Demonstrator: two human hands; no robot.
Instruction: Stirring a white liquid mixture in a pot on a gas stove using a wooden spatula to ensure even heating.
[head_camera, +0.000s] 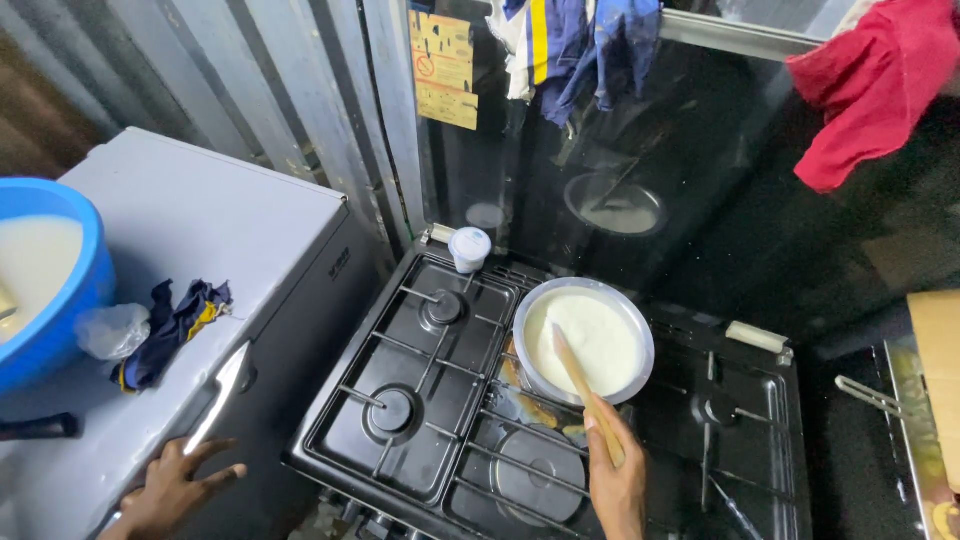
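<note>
My right hand (615, 475) grips a wooden stick (578, 375) whose far end dips into a white liquid in a round metal pot (583, 340). The pot sits on a black gas stove (420, 400), over a middle burner. My left hand (175, 485) rests open, fingers spread, on the front corner of a grey fridge (220, 230) to the left of the stove, near its metal handle (218, 395).
A blue bowl (55, 290) of white liquid, a clear plastic bag (112, 328) and a dark cloth (172, 325) lie on the fridge top. A small white cup (469, 248) stands at the stove's back. Red cloth (875, 85) and blue clothes (580, 40) hang above the raised glass lid.
</note>
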